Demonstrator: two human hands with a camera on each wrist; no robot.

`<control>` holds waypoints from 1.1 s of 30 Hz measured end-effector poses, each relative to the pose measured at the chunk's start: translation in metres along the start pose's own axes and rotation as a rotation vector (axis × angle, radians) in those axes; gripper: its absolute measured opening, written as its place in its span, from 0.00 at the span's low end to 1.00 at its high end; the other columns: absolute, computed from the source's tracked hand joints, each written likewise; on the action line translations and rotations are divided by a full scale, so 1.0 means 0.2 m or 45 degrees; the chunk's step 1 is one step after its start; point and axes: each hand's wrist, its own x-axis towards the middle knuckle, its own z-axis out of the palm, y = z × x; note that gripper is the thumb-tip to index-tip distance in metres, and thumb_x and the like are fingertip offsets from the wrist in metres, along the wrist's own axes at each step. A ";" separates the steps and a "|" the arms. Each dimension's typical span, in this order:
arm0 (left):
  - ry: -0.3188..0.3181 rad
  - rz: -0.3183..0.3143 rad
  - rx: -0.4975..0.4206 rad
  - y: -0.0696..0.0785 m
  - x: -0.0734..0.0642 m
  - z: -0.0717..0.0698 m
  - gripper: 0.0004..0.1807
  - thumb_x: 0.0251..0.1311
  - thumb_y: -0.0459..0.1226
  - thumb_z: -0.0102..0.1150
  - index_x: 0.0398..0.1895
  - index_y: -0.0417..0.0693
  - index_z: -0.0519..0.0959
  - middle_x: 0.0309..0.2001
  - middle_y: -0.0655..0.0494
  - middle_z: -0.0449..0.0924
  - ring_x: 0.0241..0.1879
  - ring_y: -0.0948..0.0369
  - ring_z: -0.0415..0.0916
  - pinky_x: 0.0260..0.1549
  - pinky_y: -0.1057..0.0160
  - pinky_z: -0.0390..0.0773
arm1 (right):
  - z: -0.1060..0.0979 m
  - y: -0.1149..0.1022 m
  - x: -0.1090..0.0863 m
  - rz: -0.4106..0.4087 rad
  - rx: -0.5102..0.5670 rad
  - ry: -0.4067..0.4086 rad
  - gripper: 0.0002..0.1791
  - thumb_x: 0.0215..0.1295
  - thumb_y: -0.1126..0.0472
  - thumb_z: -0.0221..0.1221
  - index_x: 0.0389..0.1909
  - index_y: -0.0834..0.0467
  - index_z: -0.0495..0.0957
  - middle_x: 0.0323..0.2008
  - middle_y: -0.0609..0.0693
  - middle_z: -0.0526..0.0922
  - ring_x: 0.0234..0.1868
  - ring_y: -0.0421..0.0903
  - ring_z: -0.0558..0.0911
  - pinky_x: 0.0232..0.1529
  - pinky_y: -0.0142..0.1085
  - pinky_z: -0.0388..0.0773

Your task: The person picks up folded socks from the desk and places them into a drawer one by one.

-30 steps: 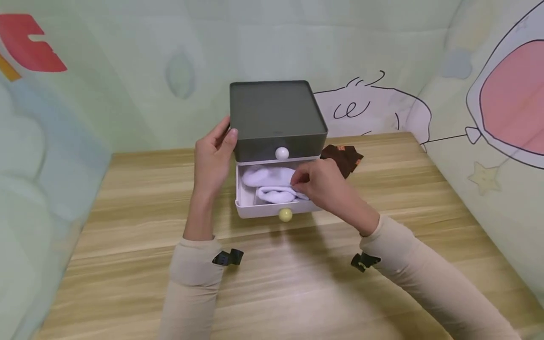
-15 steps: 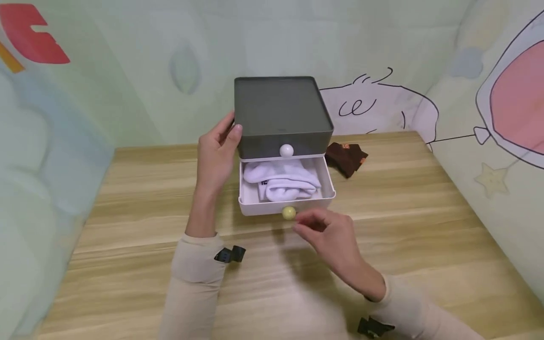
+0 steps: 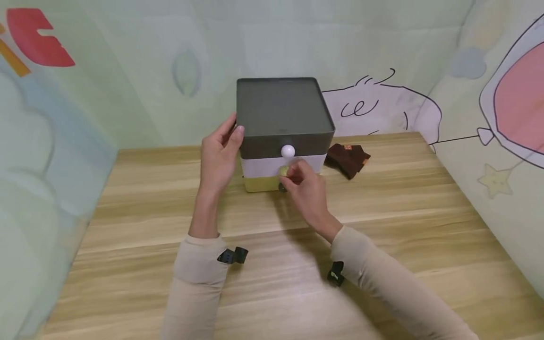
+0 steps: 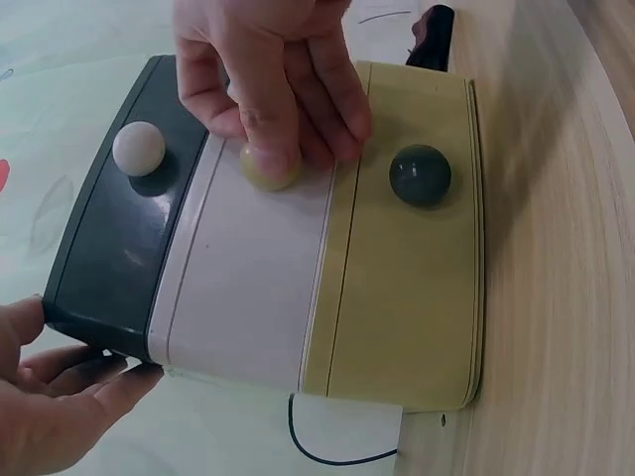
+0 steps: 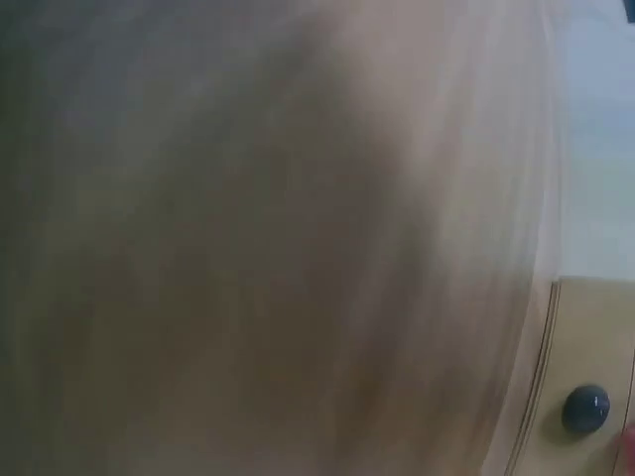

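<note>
A small three-tier drawer box stands on the wooden table, with a dark grey top tier (image 3: 284, 106), a white middle drawer (image 4: 243, 278) and a yellow-green bottom drawer (image 4: 407, 297). All its drawers are pushed in, hiding the contents. My left hand (image 3: 218, 158) rests against the box's left side, thumb at the upper front corner and fingers along the side. My right hand (image 3: 308, 191) pinches the pale yellow knob (image 4: 266, 171) of the middle drawer between thumb and fingers. Above it sits a white knob (image 3: 288, 151), and below it a dark knob (image 4: 420, 176).
Dark brown socks (image 3: 348, 159) with orange marks lie on the table (image 3: 148, 208) just right of the box. A printed cloth backdrop (image 3: 140, 85) rises behind the table. Motion blur covers most of the right wrist view, where the dark knob (image 5: 585, 409) shows at the edge.
My right hand left the white socks in the drawer, took the yellow knob, and the middle drawer slid from pulled out to closed. My left hand stays at the box's side.
</note>
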 end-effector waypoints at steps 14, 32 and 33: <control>-0.016 0.007 0.017 0.02 0.01 0.03 0.28 0.66 0.45 0.50 0.67 0.46 0.64 0.67 0.52 0.65 0.63 0.61 0.67 0.61 0.60 0.69 | 0.08 0.15 -0.08 0.761 0.874 -0.033 0.14 0.50 0.72 0.66 0.39 0.68 0.77 0.34 0.62 0.85 0.38 0.66 0.82 0.39 0.49 0.82; -0.004 -0.014 -0.006 0.01 0.01 -0.01 0.28 0.65 0.45 0.52 0.67 0.46 0.64 0.67 0.53 0.65 0.62 0.61 0.68 0.61 0.61 0.69 | -0.36 0.03 -0.40 0.809 0.639 -0.394 0.15 0.53 0.60 0.67 0.39 0.65 0.81 0.35 0.62 0.86 0.35 0.57 0.85 0.38 0.47 0.82; -0.010 -0.014 -0.010 0.01 0.01 -0.01 0.28 0.65 0.45 0.52 0.67 0.46 0.64 0.67 0.53 0.65 0.62 0.61 0.68 0.61 0.61 0.69 | -0.42 0.06 -0.35 0.801 0.597 -0.394 0.16 0.53 0.59 0.67 0.40 0.65 0.81 0.35 0.62 0.85 0.35 0.56 0.85 0.39 0.46 0.82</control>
